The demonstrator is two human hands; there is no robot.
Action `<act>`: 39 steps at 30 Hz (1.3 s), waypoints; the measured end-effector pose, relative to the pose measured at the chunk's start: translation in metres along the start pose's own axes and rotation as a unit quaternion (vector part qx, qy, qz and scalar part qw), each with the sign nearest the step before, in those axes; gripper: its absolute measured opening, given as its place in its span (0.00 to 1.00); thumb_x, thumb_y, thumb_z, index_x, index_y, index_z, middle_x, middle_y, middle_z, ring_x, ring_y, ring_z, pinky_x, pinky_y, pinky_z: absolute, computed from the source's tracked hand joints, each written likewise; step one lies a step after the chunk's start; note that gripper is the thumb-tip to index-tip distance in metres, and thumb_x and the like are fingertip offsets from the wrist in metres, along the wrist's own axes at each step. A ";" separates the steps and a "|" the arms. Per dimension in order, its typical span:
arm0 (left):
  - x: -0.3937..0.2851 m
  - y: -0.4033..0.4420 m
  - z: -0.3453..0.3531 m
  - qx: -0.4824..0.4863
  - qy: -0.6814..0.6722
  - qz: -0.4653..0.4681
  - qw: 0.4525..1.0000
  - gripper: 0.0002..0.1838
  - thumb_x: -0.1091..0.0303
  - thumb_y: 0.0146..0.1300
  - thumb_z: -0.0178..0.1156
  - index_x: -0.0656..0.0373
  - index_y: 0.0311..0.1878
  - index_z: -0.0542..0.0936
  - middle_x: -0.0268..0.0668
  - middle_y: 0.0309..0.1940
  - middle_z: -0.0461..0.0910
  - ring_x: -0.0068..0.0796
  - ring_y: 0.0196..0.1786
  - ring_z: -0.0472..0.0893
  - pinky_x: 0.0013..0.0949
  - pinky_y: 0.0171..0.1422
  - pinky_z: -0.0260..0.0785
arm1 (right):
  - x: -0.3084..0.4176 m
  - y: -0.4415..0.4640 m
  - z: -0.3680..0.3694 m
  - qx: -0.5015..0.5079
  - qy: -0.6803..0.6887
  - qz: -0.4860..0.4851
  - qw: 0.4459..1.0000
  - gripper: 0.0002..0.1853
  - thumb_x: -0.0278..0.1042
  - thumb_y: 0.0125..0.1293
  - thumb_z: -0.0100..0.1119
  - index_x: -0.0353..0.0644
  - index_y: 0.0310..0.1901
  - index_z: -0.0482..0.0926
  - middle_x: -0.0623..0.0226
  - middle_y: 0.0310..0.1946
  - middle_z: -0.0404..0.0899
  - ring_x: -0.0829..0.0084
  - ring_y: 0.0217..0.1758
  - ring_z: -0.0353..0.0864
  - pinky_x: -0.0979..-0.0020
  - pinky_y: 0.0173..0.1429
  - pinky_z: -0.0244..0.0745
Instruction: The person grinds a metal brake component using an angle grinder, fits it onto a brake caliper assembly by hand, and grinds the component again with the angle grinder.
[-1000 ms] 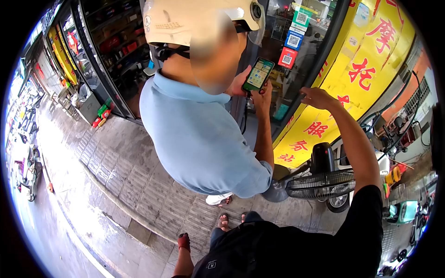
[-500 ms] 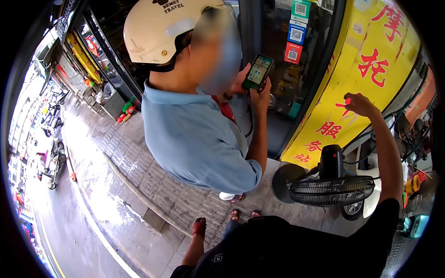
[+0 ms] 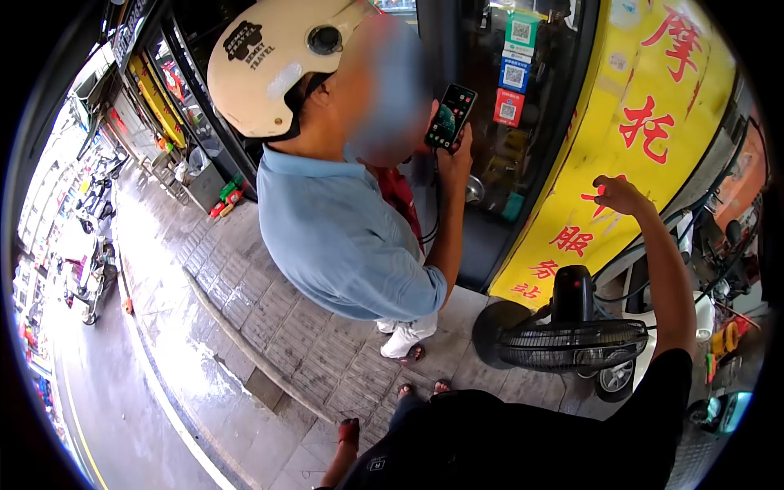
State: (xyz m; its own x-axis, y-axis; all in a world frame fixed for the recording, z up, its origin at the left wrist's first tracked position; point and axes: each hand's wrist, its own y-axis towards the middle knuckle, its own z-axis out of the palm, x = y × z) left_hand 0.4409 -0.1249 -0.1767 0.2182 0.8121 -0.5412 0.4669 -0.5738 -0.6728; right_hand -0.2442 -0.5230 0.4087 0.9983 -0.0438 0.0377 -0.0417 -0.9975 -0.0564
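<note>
My right hand (image 3: 621, 196) is raised in front of a yellow sign (image 3: 645, 106) with red characters. Its fingers are loosely bent, with a gap at the thumb and nothing visible between them. Low in the view, my left hand (image 3: 349, 433) hangs beside my black shirt; its fingers look closed around something dark red, too small to make out. Facing the doorway, a person in a light blue polo shirt (image 3: 335, 229) and a cream helmet (image 3: 265, 65) holds up a smartphone (image 3: 451, 118) showing rows of icons.
A black fan (image 3: 572, 343) stands on the pavement below my right arm, close to a wheel (image 3: 615, 380). QR code stickers (image 3: 514, 75) hang on the dark glass door. Left are a kerb (image 3: 245, 331), a wet road and parked scooters (image 3: 90, 278).
The phone screen has switched from a bright app page to a dark home screen. The person's helmeted head has turned. My right hand has shifted slightly left and down in view.
</note>
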 end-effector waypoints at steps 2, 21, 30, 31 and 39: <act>-0.014 -0.016 0.000 -0.016 0.015 -0.012 1.000 0.19 0.56 0.60 0.50 0.63 0.37 0.80 0.54 0.41 0.80 0.57 0.47 0.77 0.50 0.48 0.68 | -0.004 0.003 -0.001 0.004 -0.018 -0.013 1.000 0.24 0.40 0.59 0.63 0.43 0.56 0.73 0.51 0.43 0.81 0.54 0.47 0.81 0.60 0.52 0.74; -0.027 0.011 0.021 0.014 -0.018 -0.018 1.000 0.20 0.57 0.56 0.56 0.63 0.46 0.80 0.50 0.42 0.82 0.47 0.46 0.80 0.41 0.49 0.70 | 0.148 0.123 0.003 -0.210 0.466 -0.049 0.858 0.36 0.52 0.57 0.65 0.35 0.59 0.66 0.59 0.43 0.78 0.66 0.46 0.79 0.67 0.47 0.74; -0.031 -0.038 0.005 -0.034 -0.209 -0.005 0.977 0.11 0.62 0.60 0.55 0.60 0.35 0.78 0.31 0.22 0.74 0.23 0.23 0.67 0.33 0.26 0.61 | 0.178 0.139 -0.008 -0.254 0.412 -0.062 0.873 0.40 0.46 0.52 0.68 0.31 0.62 0.63 0.47 0.51 0.76 0.63 0.54 0.78 0.68 0.56 0.71; -0.025 -0.038 0.005 -0.018 -0.170 -0.013 0.985 0.13 0.61 0.59 0.54 0.61 0.35 0.79 0.36 0.24 0.77 0.28 0.24 0.71 0.36 0.29 0.64 | 0.180 0.140 -0.007 -0.253 0.414 -0.055 0.873 0.40 0.45 0.52 0.67 0.32 0.63 0.63 0.47 0.51 0.76 0.62 0.54 0.78 0.68 0.56 0.71; 0.009 -0.034 0.003 -0.047 0.034 -0.023 0.998 0.19 0.57 0.56 0.53 0.62 0.41 0.82 0.54 0.44 0.80 0.55 0.48 0.79 0.47 0.51 0.70 | 0.202 0.161 0.011 -0.281 0.327 -0.030 0.902 0.30 0.47 0.47 0.69 0.38 0.45 0.67 0.53 0.39 0.79 0.62 0.42 0.82 0.64 0.44 0.74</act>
State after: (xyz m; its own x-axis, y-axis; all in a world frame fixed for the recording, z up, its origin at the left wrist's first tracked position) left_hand 0.4243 -0.0984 -0.1603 0.2498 0.8447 -0.4733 0.5549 -0.5255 -0.6449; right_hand -0.0485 -0.6915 0.3959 0.7697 0.1709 0.6152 -0.1860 -0.8617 0.4721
